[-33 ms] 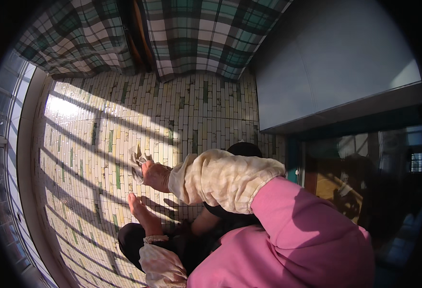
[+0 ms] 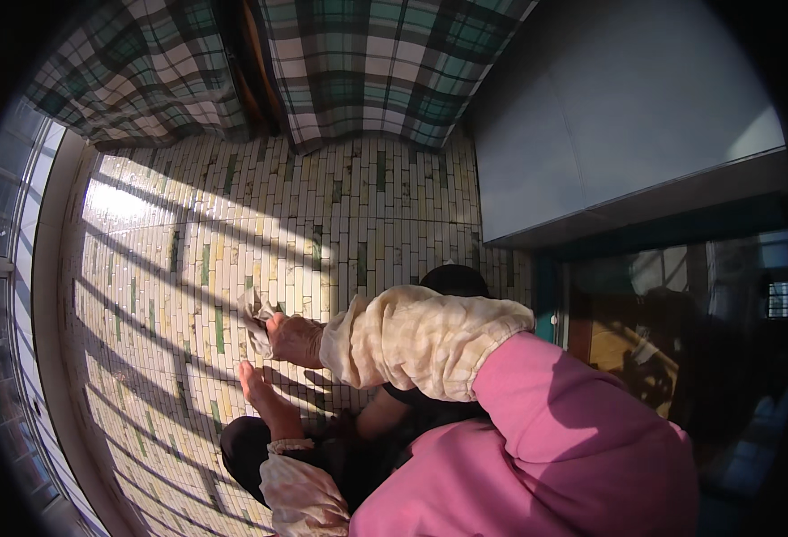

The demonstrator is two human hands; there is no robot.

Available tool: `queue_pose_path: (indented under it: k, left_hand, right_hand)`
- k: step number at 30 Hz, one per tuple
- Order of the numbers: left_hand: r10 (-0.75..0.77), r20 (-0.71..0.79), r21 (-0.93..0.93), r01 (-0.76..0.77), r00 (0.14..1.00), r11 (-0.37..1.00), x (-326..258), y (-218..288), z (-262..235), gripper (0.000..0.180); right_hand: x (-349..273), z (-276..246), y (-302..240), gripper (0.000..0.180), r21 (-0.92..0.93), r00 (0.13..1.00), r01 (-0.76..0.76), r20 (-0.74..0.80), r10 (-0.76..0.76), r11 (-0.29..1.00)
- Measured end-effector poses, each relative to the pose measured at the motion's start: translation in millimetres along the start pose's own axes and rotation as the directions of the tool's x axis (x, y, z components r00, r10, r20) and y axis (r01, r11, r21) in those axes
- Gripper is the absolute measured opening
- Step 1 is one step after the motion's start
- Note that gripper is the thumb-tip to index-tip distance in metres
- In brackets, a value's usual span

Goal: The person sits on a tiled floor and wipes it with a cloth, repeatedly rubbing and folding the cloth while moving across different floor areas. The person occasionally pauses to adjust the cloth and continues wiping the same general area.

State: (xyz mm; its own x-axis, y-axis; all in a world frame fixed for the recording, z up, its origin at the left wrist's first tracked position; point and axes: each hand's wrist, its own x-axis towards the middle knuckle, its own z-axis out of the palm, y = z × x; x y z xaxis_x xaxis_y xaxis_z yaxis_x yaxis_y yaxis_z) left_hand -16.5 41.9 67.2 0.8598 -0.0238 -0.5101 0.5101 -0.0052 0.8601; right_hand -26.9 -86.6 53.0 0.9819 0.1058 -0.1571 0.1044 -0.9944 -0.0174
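Observation:
My right hand (image 2: 296, 341) is closed on a crumpled greyish-white cloth (image 2: 255, 324) at the tiled floor, and the cloth sticks out beyond the fingers. The right arm reaches across in front of me, in a cream checked sleeve cover (image 2: 412, 340) over a pink sleeve (image 2: 573, 403). Nearer to me, my left hand (image 2: 270, 401) hangs over the dark-clothed knee (image 2: 244, 452) with its fingers stretched out and no object visible in it. A similar sleeve cover (image 2: 300, 492) wraps the left forearm.
Narrow beige and green tiles cover the floor (image 2: 260, 197), striped by sunlight and shadow. Green plaid curtains (image 2: 349, 72) hang at the far side. A pale cabinet (image 2: 627, 116) stands at far right, above a dark glass panel (image 2: 663, 340). A window frame (image 2: 27, 268) runs along the left.
My right hand and the cloth have shifted slightly to the right, and the cloth's folds have changed shape. The left hand stays in place.

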Motion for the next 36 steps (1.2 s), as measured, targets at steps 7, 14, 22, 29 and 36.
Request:
queue_pose_path:
  k: [7,14,22,29,36]
  left_hand:
    - [-0.049,0.078,0.050,0.045,0.996,0.998,10,-13,-8,0.050]
    - [0.016,0.118,0.126,-0.031,0.993,0.992,3,-10,-7,0.049]
    - [-0.182,0.037,-0.102,0.185,0.983,0.977,-10,10,17,0.026]
    - [-0.253,0.044,-0.044,0.255,0.966,0.966,-7,7,16,0.048]
    - [-0.260,0.033,-0.110,0.262,0.965,0.959,-9,10,11,0.053]
  right_hand:
    - [-22,11,90,0.027,0.507,0.984,-0.140,-0.022,0.175,0.850]
    - [-90,11,261,0.017,0.026,0.712,-0.701,0.085,0.697,0.713]
    - [-117,-5,260,0.016,0.068,0.580,-0.784,0.436,0.688,0.617]
    - [-34,-21,123,0.015,0.340,0.789,-0.579,0.463,0.404,0.741]
    - [-5,-41,40,0.015,0.852,0.854,-0.520,0.516,0.063,0.062]
